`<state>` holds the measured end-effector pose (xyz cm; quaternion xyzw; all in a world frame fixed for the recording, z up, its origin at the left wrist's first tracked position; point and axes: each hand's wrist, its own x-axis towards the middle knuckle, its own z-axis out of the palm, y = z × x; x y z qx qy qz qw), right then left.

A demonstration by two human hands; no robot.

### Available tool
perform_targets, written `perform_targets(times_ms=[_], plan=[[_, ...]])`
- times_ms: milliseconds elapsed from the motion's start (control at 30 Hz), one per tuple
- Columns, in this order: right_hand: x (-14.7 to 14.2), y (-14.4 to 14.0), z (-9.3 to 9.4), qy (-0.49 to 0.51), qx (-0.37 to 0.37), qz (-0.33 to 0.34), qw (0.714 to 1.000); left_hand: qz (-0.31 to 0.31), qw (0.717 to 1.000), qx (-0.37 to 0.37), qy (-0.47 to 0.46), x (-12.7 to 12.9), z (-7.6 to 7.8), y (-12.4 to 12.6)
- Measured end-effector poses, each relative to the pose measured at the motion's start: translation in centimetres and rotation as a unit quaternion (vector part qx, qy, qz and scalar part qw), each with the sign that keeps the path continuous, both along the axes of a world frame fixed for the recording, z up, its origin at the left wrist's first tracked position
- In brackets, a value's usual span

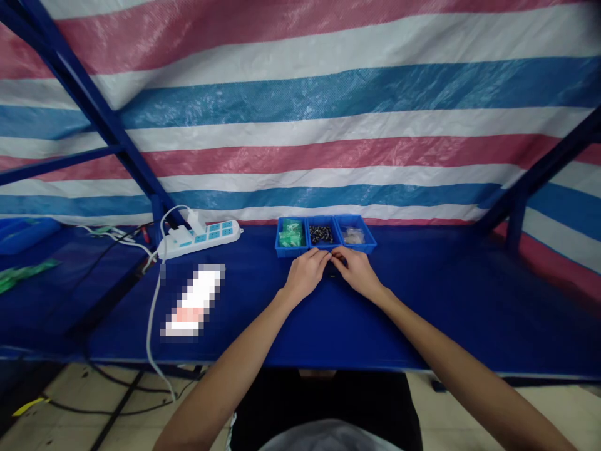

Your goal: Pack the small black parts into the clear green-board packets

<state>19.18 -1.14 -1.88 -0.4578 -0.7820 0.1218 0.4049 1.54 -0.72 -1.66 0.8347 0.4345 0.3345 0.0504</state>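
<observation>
Fingers [323,255] of both hands pinch together – contents unclear – over blue table [422,313] before striped tarp [328,125]

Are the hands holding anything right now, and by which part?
Cannot be told for certain. The left hand and right hand meet fingertip to fingertip just in front of the middle blue bin; anything pinched between them is too small to see.

Between fingertips: tiny dark piece on the blue table [331,274], too small to identify, partly covered by the left hand [305,273] and right hand [357,269].
Middle blue plastic bin [321,235]: small dark parts, kind unreadable.
Right blue plastic bin [355,236]: pale contents, unclear.
Near left: flat white object [195,300], pixelated.
</observation>
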Motion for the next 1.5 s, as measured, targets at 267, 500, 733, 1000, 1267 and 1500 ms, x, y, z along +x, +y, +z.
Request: perform_targets(times_ms=[267,500,733,1000,1267,1500], plan=[[-0.3,-0.4,0.5,0.039,-0.008,0.019,0.999,-0.016,0.999,-0.022,-0.035,-0.1,0.6,0.1],[-0.1,-0.1,0.6,0.126,-0.075,0.025,0.989,-0.064,0.994,-0.049,-0.074,-0.1,0.6,-0.1],[0.0,-0.1,0.8,0.119,-0.089,0.016,0.989,-0.012,0.997,-0.04,-0.067,-0.2,0.4,0.1],[-0.2,-0.3,1.2,0.081,-0.054,0.014,0.995,-0.024,0.998,-0.024,-0.056,-0.3,0.1,0.2],[-0.2,-0.2,0.6,0.116,-0.078,0.008,0.99,-0.025,0.999,-0.019,-0.027,-0.3,0.2,0.2],[-0.2,-0.2,0.7,0.049,-0.041,0.007,0.998,-0.028,0.999,-0.014,-0.018,-0.2,0.5,-0.1]])
